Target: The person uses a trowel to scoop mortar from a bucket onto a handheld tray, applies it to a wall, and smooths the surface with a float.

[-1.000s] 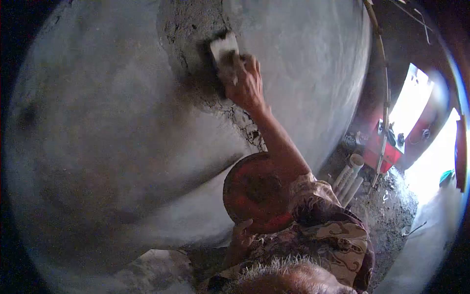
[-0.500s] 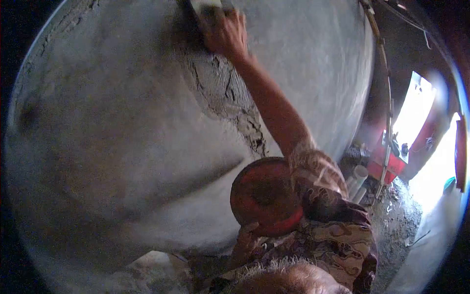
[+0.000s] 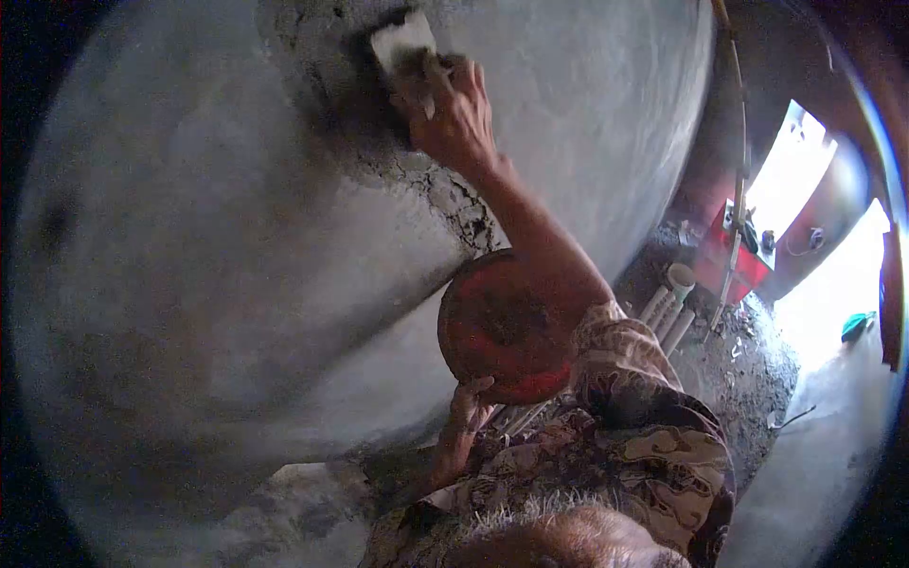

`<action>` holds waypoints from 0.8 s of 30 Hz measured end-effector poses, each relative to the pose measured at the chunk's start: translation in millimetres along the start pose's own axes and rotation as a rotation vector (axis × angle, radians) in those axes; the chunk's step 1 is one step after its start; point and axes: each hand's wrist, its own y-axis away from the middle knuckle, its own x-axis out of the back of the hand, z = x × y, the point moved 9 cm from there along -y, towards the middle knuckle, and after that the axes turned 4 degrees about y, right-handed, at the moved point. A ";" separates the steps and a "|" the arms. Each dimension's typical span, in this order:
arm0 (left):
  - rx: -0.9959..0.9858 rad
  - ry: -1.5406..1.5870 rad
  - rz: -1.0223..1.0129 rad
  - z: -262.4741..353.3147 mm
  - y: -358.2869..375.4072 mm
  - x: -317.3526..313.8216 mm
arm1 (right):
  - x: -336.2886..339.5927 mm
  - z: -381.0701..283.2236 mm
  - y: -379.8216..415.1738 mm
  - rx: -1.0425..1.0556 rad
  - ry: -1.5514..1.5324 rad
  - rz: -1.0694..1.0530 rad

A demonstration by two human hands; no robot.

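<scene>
My right hand point(image 3: 453, 115) is raised against a grey plastered wall point(image 3: 218, 246) and grips a pale flat float point(image 3: 401, 43), which presses on a patch of rough wet mortar point(image 3: 360, 114). Cracked, uneven mortar runs down below the hand. My left hand point(image 3: 467, 414) holds a round red pan point(image 3: 500, 327) by its lower rim, tilted towards the wall. Dark mortar residue lies in the pan. A patterned sleeve covers my right upper arm.
White pipes point(image 3: 668, 305) lean at the wall's foot on the right. A red object point(image 3: 729, 260) with tools stands beyond them, near a bright opening point(image 3: 791, 180). A thin pole point(image 3: 737, 180) stands upright there. Rubble covers the ground.
My right hand and the float came down from the top edge of view and sit lower on the mortar patch. The red pan has risen a little.
</scene>
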 end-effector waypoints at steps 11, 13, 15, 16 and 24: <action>-0.082 -0.010 0.123 -30.5 -18.5 -43.6 | 25.6 60.5 112.5 -0.112 -0.078 -0.126; -0.044 -0.082 0.007 -33.7 13.9 -49.0 | 48.2 41.4 126.2 -0.080 -0.107 -0.061; 0.074 0.094 -0.033 -42.5 44.7 -14.8 | 65.5 5.4 108.0 -0.048 -0.136 0.005; 0.209 0.270 -0.067 -49.9 58.4 -8.7 | 74.7 -12.2 81.0 -0.066 -0.088 0.034; 0.449 0.818 -0.455 -33.9 134.5 -34.7 | 47.3 -119.4 -52.1 0.139 0.092 0.119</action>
